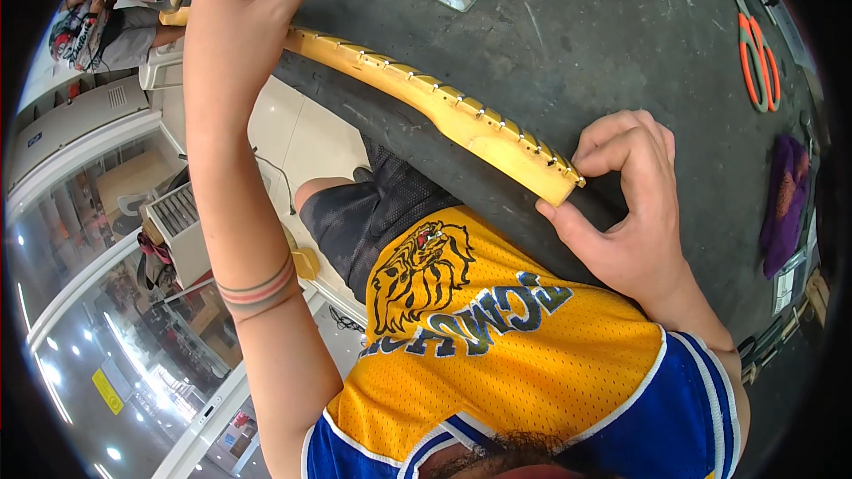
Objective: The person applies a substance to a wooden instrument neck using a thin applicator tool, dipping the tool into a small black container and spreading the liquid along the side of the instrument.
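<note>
Free passage over dark tabletop (612,44) between wooden neck (488,146) and scissors (758,62), beyond the obstructing right hand (646,229).

Your left hand (241,7) pinches — arm (235,204) stretched forward. Your right hand (652,217) curls — thumb (575,229) opposite bent fingers (628,137).

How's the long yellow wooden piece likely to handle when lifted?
Probably stiff: the wooden piece looks like solid wood. Likely heavier toward the right hand, where it widens. Shiny bits along its edge might snag.
</note>
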### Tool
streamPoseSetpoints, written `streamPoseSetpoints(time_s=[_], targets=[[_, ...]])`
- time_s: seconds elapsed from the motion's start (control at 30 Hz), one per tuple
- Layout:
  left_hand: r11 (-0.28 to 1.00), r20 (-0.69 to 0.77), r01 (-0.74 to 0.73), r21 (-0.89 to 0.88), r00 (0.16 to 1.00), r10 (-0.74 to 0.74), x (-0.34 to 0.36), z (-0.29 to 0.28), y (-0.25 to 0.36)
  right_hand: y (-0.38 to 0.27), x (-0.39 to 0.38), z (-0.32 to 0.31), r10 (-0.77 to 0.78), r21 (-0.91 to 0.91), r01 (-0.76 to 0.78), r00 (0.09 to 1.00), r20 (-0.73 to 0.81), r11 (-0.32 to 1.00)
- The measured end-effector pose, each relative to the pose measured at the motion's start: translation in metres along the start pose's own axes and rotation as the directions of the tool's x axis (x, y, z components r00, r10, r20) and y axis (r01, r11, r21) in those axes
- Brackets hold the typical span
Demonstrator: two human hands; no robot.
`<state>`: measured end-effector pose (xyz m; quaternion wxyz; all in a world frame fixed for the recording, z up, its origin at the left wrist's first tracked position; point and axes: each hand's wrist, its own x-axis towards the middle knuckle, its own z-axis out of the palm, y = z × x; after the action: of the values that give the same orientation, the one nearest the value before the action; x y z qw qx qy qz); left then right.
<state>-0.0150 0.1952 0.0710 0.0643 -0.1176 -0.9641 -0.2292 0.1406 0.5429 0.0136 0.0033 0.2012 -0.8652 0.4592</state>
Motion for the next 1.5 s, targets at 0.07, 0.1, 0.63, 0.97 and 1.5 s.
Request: streamPoseSetpoints(time_s=[0.07, 0.1, 0.63, 0.97, 1.5], targets=[[0.999, 0.05, 0.015, 0.052, 0.999, -0.017, 0.009, 0.003, 0.01, 0.0, 0.0, 0.0, -0.001, -0.001, 0.001, 1.0, -0.001, 1.0], [0.998, 0.052, 0.017, 0.052, 0.998, -0.019, 0.007, 0.005, 0.019, 0.0, 0.0, 0.0, 0.003, -0.001, -0.003, 1.0, 0.0, 1.0], [0.955, -0.187, -0.012, -0.295, 0.981, -0.046, -0.036, 0.007, 0.027, 0.0, -0.001, 0.002, -0.002, 0.01, 0.002, 1.0, -0.028, 1.0], [0.757, -0.293, -0.355, -0.549, 0.93, 0.223, -0.114, 0.044, 0.083, 0.001, -0.001, 0.002, -0.011, -0.003, 0.011, 0.999, -0.043, 1.0], [0.8, -0.156, -0.373, -0.47, 0.927, 0.34, -0.139, 0.05, 0.109, 0.002, -0.001, 0.002, -0.026, -0.005, 0.026, 0.999, -0.046, 1.0]])
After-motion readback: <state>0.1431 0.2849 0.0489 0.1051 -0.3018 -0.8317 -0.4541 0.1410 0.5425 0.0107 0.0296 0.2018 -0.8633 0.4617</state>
